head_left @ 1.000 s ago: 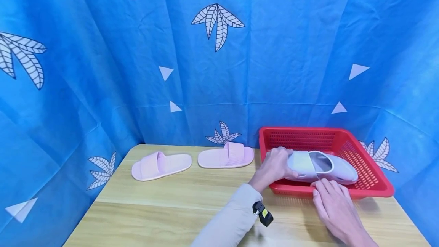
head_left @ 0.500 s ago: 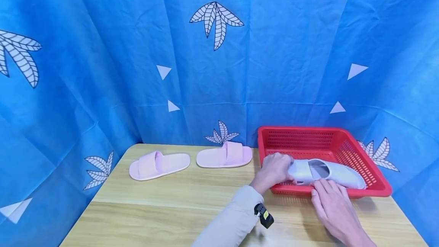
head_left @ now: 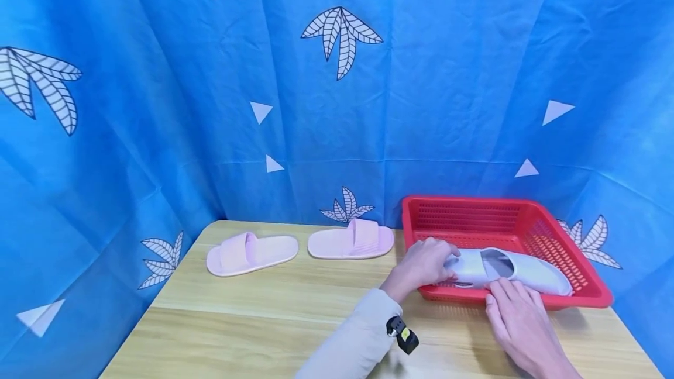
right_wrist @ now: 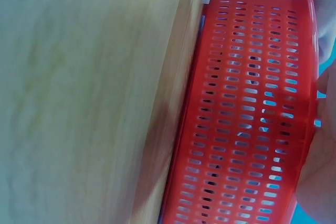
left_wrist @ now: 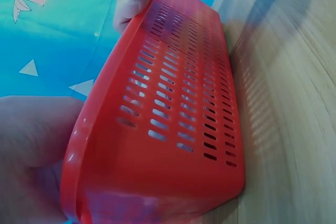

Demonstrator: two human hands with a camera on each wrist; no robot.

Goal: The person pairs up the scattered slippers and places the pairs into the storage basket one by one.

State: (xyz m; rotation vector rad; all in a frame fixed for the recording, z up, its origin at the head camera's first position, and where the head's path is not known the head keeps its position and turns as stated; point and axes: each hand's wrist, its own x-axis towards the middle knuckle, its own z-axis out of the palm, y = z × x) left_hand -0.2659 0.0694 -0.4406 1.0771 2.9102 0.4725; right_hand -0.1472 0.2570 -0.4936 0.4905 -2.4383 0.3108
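Note:
A pale, slip-on clog (head_left: 542, 274) lies lengthwise along the front of a red plastic basket (head_left: 466, 215), its rounded toe to the right. My left hand (head_left: 425, 262) reaches over the basket's front left corner and holds the clog's left end between fingers and thumb. Curled over the front rim, the fingers of my right hand (head_left: 521, 323) grip the basket and hide part of the clog's side. In the left wrist view, the basket's slotted wall (left_wrist: 173, 93) hides most of the clog. The right wrist view shows slotted wall (right_wrist: 241, 108) and part of my right hand (right_wrist: 323, 161).
Two pink slippers, one on the left (head_left: 234, 253) and one nearer the basket (head_left: 363, 240), lie along the back of the wooden table (head_left: 237, 332). A blue patterned curtain (head_left: 447, 75) hangs close behind. A black strap (head_left: 402, 335) is on my left sleeve.
The clog has come down lower in the basket and a little towards its front right, with my left hand following it down. My right hand has stayed at the rim.

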